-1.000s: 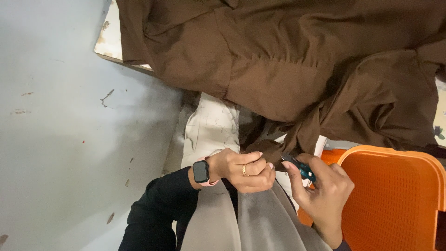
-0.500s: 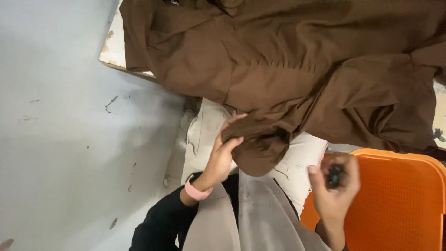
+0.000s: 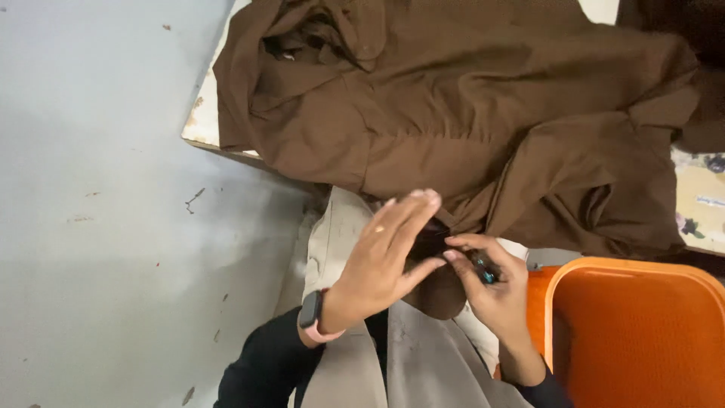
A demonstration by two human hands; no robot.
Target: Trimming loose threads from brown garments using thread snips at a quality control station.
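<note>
From the head camera, the brown garment point(image 3: 483, 128) lies crumpled on the table, its near hem between both hands. The left hand point(image 3: 385, 253) is spread flat; the right hand point(image 3: 491, 291) pinches a small dark tool point(image 3: 483, 270). The cloth looks soft, light and floppy, best gripped at the hem.

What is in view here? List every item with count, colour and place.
brown garment: one, brown, spread crumpled over the table, its lower edge hanging toward the hands
table: one, pale with a worn edge, under the garment
orange bin: one, orange, lower right
floor: grey, marked, left side
smartwatch: one, dark with pink strap, on the left wrist
small tool: one, dark with teal, in the right hand's fingers
left hand: open, fingers spread against the garment's edge
right hand: pinching the small tool
</note>
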